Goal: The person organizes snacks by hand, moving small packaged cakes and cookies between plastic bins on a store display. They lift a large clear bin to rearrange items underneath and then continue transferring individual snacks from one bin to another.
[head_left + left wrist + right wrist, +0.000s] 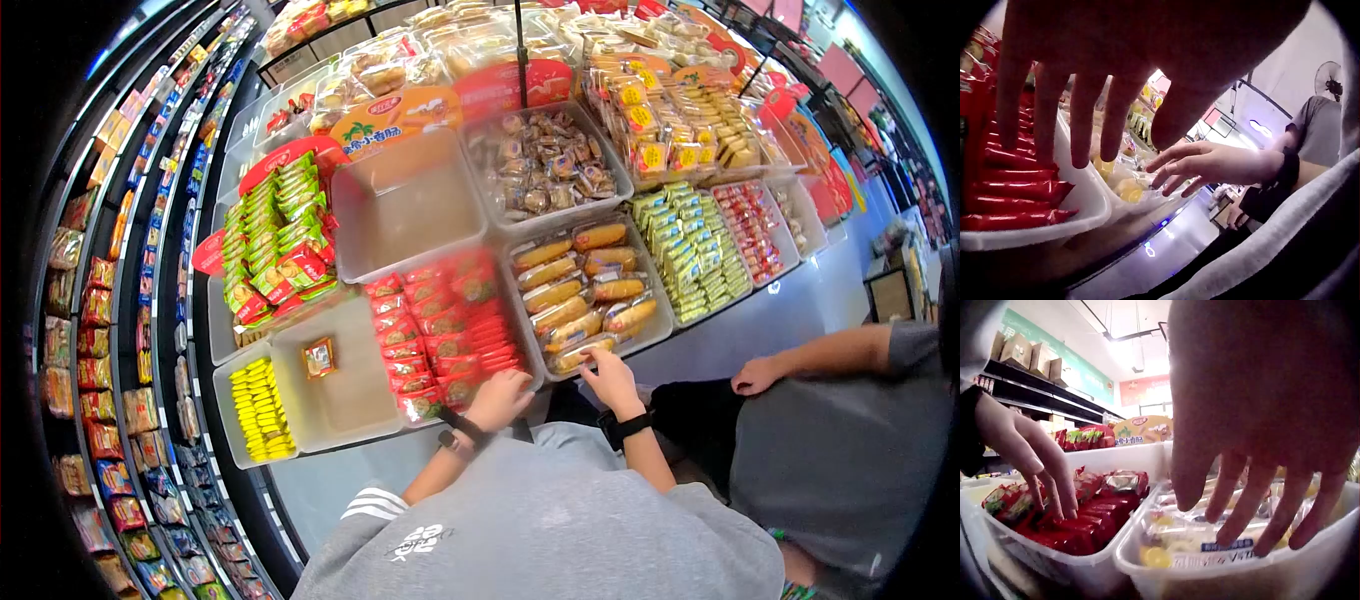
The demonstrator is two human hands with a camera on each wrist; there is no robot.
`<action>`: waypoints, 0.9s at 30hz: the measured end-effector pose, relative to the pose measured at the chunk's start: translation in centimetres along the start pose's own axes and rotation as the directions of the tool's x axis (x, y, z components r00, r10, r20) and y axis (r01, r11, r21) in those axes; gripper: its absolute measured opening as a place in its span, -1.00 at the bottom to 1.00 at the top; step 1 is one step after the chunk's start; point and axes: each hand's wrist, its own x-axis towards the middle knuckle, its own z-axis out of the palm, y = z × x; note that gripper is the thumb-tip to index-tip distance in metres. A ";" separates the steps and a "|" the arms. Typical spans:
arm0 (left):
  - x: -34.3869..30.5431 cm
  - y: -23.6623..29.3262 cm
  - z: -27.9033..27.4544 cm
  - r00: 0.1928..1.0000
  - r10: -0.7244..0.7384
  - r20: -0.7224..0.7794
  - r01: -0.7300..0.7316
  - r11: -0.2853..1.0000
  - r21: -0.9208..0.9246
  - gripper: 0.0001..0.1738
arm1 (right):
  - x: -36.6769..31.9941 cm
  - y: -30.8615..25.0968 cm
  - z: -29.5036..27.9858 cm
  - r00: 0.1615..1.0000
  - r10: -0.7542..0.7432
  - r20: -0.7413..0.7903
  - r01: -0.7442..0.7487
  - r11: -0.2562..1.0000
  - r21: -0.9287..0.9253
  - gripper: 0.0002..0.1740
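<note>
Take 12 o'clock as directly away from the person in the head view. The left hand (500, 400) is at the near edge of the red packets (412, 362), which extend from its 10 to its 12 o'clock; its fingers are spread and angled down, pinching nothing, with fingertip contact not certain. The right hand (612, 385) is at the left hand's 3 o'clock, fingers spread above the near end of the wrapped rolls (555, 297); whether the tips touch the film cannot be told. The rolls lie at the right hand's 11 to 12 o'clock, inside a translucent tray (665, 325). Pale green packets (690, 250) are at its 1 o'clock; yellow packets (262, 410) are at the left hand's 9 o'clock. Handling, by judgement: each roll is light and soft, dents under pressure, and its film may slip; grip across the middle of both long sides, thumb opposing fingers, with low force. The red packets are probably light, with crisp, slippery wrappers and possibly fragile contents; pinch the flat faces near the upper edge, and avoid pulling on the end seals
</note>
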 end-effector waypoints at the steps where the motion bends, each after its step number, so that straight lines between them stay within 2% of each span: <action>1: 0.3 0.1 0.3 1.000 -0.009 0.003 0.009 1.000 -0.002 -0.67 | 0.4 0.3 -0.3 1.000 0.005 0.002 -0.005 0.992 0.128 -0.67; 2: 0.5 0.4 0.7 1.000 -0.023 0.005 0.023 1.000 -0.009 -0.68 | 0.6 0.6 -0.7 1.000 0.008 0.012 -0.010 0.968 0.249 -0.68; 3: 1.8 2.0 -0.2 0.992 -0.115 0.050 0.115 0.993 0.017 -0.68 | 2.3 1.1 -1.7 0.996 -0.001 0.084 -0.023 0.958 0.287 -0.68; 5: 5.5 2.7 0.7 0.989 -0.148 -0.019 0.148 0.989 0.002 -0.68 | 5.7 1.5 -5.7 0.998 0.024 0.050 -0.039 0.938 0.344 -0.71; 6: 7.3 3.2 1.0 0.988 -0.132 -0.077 0.134 0.991 0.023 -0.68 | 8.1 4.0 -6.1 0.999 0.009 0.046 -0.024 0.939 0.343 -0.74; 7: 8.4 3.5 1.2 0.983 -0.142 -0.118 0.148 0.988 0.047 -0.67 | 9.3 3.7 -8.7 0.998 -0.065 0.015 0.053 0.904 0.423 -0.81; 9: 10.8 4.4 1.0 0.972 -0.217 -0.087 0.219 0.976 0.016 -0.67 | 12.5 5.5 -11.1 0.953 -0.247 -0.175 0.297 0.875 0.383 -0.84; 11: 12.6 5.3 0.1 0.959 -0.240 -0.148 0.241 0.970 -0.015 -0.68 | 15.2 3.7 -15.4 0.997 -0.050 -0.055 0.073 0.805 0.589 -0.86; 13: 14.9 5.8 -1.2 0.936 -0.260 -0.235 0.253 0.966 -0.061 -0.68 | 19.7 3.1 -16.8 0.910 -0.295 -0.292 0.406 0.774 0.485 -0.70; 15: 17.7 4.1 -2.4 0.891 -0.194 -0.411 0.221 0.975 0.018 -0.57 | 24.1 -0.2 -18.5 0.766 -0.524 -0.373 0.608 0.779 0.153 -0.39; 17: 21.6 4.8 -6.2 0.810 -0.236 -0.536 0.257 0.966 -0.037 -0.34 | 29.3 -3.1 -16.6 0.876 -0.418 -0.242 0.429 0.903 -0.006 0.07; 19: 26.2 2.8 -8.4 0.773 -0.164 -0.613 0.246 0.968 0.051 -0.09 | 33.0 -6.4 -15.8 0.980 -0.197 0.034 0.199 0.971 -0.129 0.35; 21: 30.3 0.5 -9.3 0.768 -0.329 -0.549 0.453 0.885 0.103 0.13 | 37.1 -6.7 -13.4 0.977 -0.163 0.136 0.188 0.963 -0.195 0.44; 23: 32.3 -0.8 -9.5 0.771 -0.395 -0.500 0.593 0.731 0.337 0.33 | 39.5 -6.4 -11.8 0.975 -0.121 0.186 0.159 0.966 -0.205 0.44; 24: 33.2 -0.8 -10.0 0.772 -0.476 -0.421 0.631 0.654 0.418 0.42 | 39.8 -6.6 -11.8 0.971 -0.080 0.225 0.130 0.967 -0.221 0.41; 25: 33.2 -0.6 -10.2 0.759 -0.514 -0.399 0.651 0.589 0.480 0.40 | 39.8 -6.7 -11.7 0.963 -0.036 0.266 0.101 0.966 -0.237 0.38; 27: 33.5 -1.4 -9.4 0.747 -0.544 -0.382 0.658 0.523 0.542 0.16 | 39.5 -6.4 -11.8 0.970 -0.094 0.223 0.155 0.948 -0.276 0.29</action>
